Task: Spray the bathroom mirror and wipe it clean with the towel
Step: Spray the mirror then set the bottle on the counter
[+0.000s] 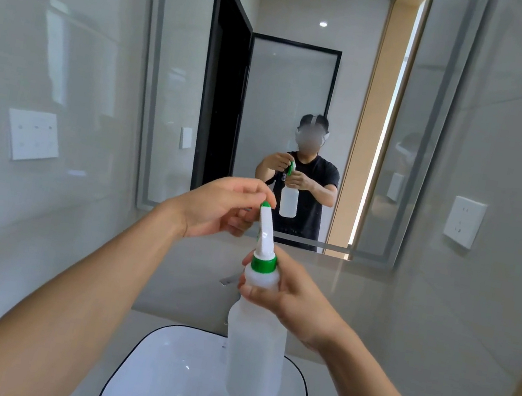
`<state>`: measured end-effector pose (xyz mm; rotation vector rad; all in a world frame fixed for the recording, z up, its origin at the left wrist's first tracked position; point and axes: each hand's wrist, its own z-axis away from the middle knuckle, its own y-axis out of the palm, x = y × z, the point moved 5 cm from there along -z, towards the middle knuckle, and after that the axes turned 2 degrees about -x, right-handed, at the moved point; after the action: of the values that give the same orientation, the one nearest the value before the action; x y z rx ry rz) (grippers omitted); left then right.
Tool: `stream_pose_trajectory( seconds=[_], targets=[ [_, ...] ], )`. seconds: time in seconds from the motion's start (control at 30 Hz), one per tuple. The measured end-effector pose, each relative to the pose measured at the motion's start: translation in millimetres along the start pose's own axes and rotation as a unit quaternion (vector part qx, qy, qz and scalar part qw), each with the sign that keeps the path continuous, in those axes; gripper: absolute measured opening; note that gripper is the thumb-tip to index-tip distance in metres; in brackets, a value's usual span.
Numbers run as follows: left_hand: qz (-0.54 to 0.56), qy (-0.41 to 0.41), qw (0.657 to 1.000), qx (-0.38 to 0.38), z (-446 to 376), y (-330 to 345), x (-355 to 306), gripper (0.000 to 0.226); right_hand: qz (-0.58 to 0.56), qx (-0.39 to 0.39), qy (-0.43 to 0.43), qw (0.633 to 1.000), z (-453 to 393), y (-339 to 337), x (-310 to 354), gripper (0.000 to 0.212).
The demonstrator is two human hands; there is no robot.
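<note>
The large rectangular wall mirror with a pale frosted border (436, 130) fills the wall beyond both sets of fingers, its lower edge just past the left fingertips. It reflects a person holding the bottle up in front of the chest. Below and nearer than the fingers sits the white ceramic basin with a thin black rim (135, 360). A chrome tap (229, 278) shows partly, just left of the right fingers and behind the bottle.

The translucent white plastic spray bottle with a green collar (252, 352) hangs upright over the basin. The right hand (291, 298) grips it at the shoulder, fingers curled round the neck just under the green collar. The white trigger head (264, 229) rises from those fingers towards the left hand (216, 206), whose thumb and forefinger pinch the small green nozzle tip (265, 203). The other left fingers are loosely curled beneath it. I judge that the nozzle is being twisted open, so spraying is not yet under way.

The bottle looks like thin, slightly squeezable plastic. How full it is I cannot tell through the cloudy wall, so its weight is uncertain. The smooth wall may be slippery if wet, which makes the narrow neck under the collar the surest hold. That hold also leaves a finger free for the trigger. The nozzle tip is small and needs only a light pinch.

No towel is in view.
</note>
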<state>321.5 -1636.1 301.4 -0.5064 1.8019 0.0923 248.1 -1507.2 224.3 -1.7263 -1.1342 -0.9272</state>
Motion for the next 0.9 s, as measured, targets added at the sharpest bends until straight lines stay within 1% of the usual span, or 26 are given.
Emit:
stream_pose_trajectory(
  seconds=[0.1,0.17,0.3,0.37,0.4,0.5,0.57,0.67,0.8,0.9],
  targets=[
    [0.019,0.001,1.000,0.016,-1,4,2,0.015,0.007,0.006,-0.005,1.000,1,0,-1,0.033],
    [0.028,-0.006,0.999,0.015,-3,7,2,0.019,0.008,0.010,-0.008,1.000,2,0,-3,0.031],
    [-0.013,-0.044,0.999,0.001,-5,12,6,0.043,0.002,0.015,-0.013,1.000,5,1,-4,0.031],
    [-0.021,-0.043,0.999,-0.010,-6,14,8,0.048,0.002,0.014,-0.015,1.000,5,1,-2,0.033],
    [-0.006,-0.035,0.999,-0.010,-7,14,8,0.046,0.001,0.011,-0.014,1.000,5,0,-1,0.033],
    [0.056,-0.006,0.998,-0.001,-5,11,10,0.028,0.000,0.008,-0.013,1.000,3,-4,-1,0.031],
    [0.066,0.002,0.998,-0.005,-6,10,11,0.024,0.009,0.009,-0.011,1.000,2,-6,-1,0.029],
    [0.057,-0.004,0.998,-0.015,-8,13,11,0.028,0.021,0.008,-0.011,1.000,0,-5,-2,0.028],
    [0.015,-0.022,0.999,-0.039,-11,14,11,0.035,0.030,0.008,-0.010,0.999,0,-3,-5,0.028],
    [0.021,-0.020,0.999,-0.041,-12,12,16,0.038,0.025,0.010,-0.009,1.000,-1,0,-7,0.028]
  ],
)
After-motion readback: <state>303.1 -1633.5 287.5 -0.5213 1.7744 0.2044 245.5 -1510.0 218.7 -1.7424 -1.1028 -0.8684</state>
